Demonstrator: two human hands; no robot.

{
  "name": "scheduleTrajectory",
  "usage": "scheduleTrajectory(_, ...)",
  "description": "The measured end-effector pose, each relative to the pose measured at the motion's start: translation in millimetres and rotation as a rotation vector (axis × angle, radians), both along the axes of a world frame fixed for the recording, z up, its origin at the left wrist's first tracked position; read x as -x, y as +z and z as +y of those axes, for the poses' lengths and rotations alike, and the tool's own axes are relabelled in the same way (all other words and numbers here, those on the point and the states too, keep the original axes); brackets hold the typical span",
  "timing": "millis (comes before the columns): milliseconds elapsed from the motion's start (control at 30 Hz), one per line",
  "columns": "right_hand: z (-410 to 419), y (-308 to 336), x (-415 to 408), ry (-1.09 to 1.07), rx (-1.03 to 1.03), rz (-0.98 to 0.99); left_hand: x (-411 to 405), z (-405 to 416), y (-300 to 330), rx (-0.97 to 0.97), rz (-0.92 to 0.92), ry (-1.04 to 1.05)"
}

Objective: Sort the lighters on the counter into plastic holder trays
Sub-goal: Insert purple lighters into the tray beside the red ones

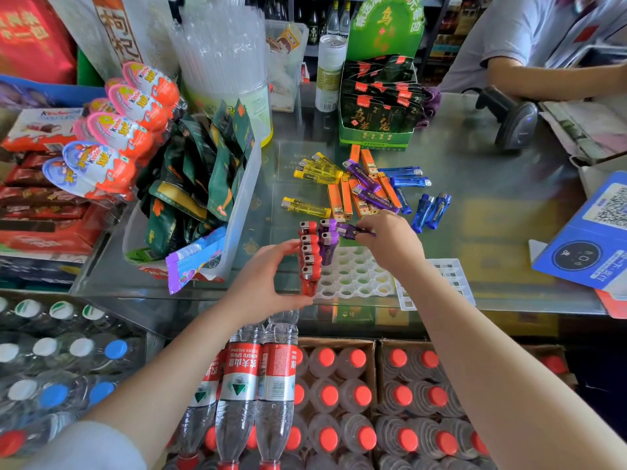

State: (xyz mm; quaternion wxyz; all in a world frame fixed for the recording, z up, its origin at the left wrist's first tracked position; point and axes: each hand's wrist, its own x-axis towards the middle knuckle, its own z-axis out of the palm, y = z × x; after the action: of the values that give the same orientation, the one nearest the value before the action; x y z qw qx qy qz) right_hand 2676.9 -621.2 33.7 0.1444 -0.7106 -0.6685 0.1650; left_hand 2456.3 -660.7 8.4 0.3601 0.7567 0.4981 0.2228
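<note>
The left hand (261, 283) grips the near-left edge of the holder tray (356, 276) to steady it, while the right hand (390, 242) pinches a purple lighter (349, 230) for insertion beside the red row (309, 256).

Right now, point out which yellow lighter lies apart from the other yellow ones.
The lone yellow lighter nearest the tray, lying flat by itself left of the orange lighters. The other yellow lighters are bunched together farther back.

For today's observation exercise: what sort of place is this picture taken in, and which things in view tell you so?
Most likely a small shop's checkout counter. A barcode scanner sits on the glass counter, snack packets stand in a display box, and bottled water is stacked in front. A payment code sign lies to the right.
</note>
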Motion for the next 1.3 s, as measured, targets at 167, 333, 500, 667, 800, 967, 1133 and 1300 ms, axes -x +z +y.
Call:
scheduleTrajectory(167, -8, -5, 7, -0.048, -0.110, 0.034, -2, -2, 3, -0.023, 0.012, 0.020)
scheduleTrajectory(333, -40, 8, 11, -0.117, -0.220, 0.632, -2, -2, 6, -0.020, -0.006, 0.017)
scheduleTrajectory(500, -67, 6, 22, -0.038, -0.110, 0.846, -2, -2, 4, -0.041, -0.022, 0.008)
scheduleTrajectory(667, -66, 2, 31, 0.022, -0.089, 0.666, -1, -2, 1, -0.038, -0.037, 0.008)
scheduleTrajectory(800, -62, 4, 33, 0.197, -0.247, 0.416, -1, -1, -1, -0.049, -0.033, 0.001)
scheduleTrajectory(967, -62, 4, 37, 0.149, -0.254, 0.387, 0, 2, -7, -0.041, -0.010, -0.001)
scheduleTrajectory(1133, -61, -3, 38, 0.078, -0.209, 0.474, -1, 3, -8, -0.047, 0.005, 0.000)
scheduleTrajectory(1300, -56, -1, 35, 0.158, -0.193, 0.310, -2, 3, -9, -0.063, 0.020, 0.009)
